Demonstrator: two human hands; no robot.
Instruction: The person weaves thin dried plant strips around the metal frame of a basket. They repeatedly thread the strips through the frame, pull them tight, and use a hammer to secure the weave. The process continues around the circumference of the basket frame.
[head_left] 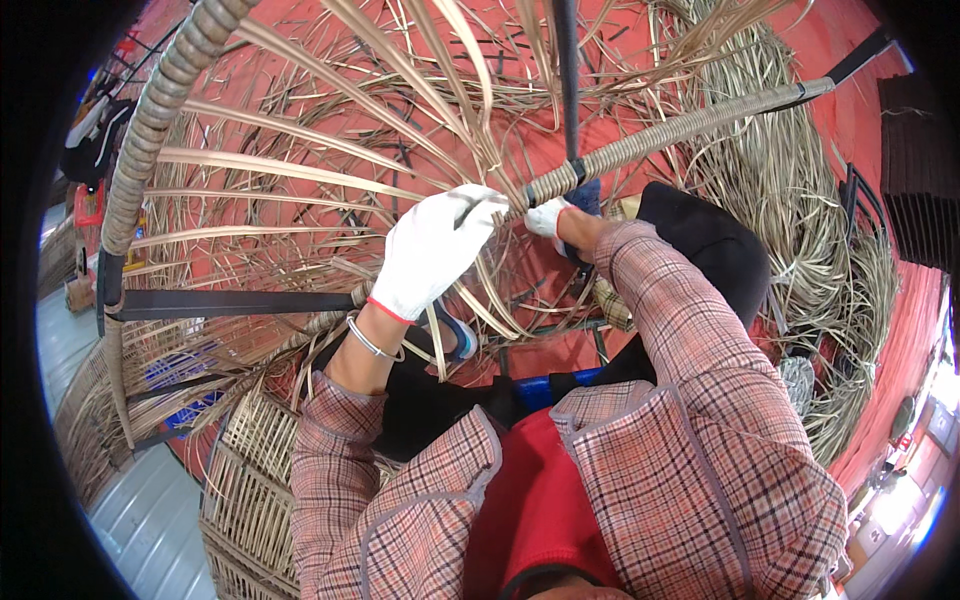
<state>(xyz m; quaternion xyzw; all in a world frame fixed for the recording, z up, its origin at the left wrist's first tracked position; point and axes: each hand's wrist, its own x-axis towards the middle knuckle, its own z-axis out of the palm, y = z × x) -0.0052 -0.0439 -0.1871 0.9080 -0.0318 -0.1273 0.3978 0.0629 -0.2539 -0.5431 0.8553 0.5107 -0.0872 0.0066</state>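
Observation:
My left hand, in a white glove, is closed around flat tan cane strips right where they meet the wrapped frame bar. My right hand, also gloved in white, sits just right of it and pinches the strip at the end of the wrapping on that bar. The bar runs up to the right and is bound in cane. Several loose strips fan out to the left and upward from my hands. A dark metal rod rises from the bar.
A curved wrapped frame tube arcs on the left, with a dark flat crossbar below it. Piles of loose cane lie on the red floor at right. A woven panel rests at lower left.

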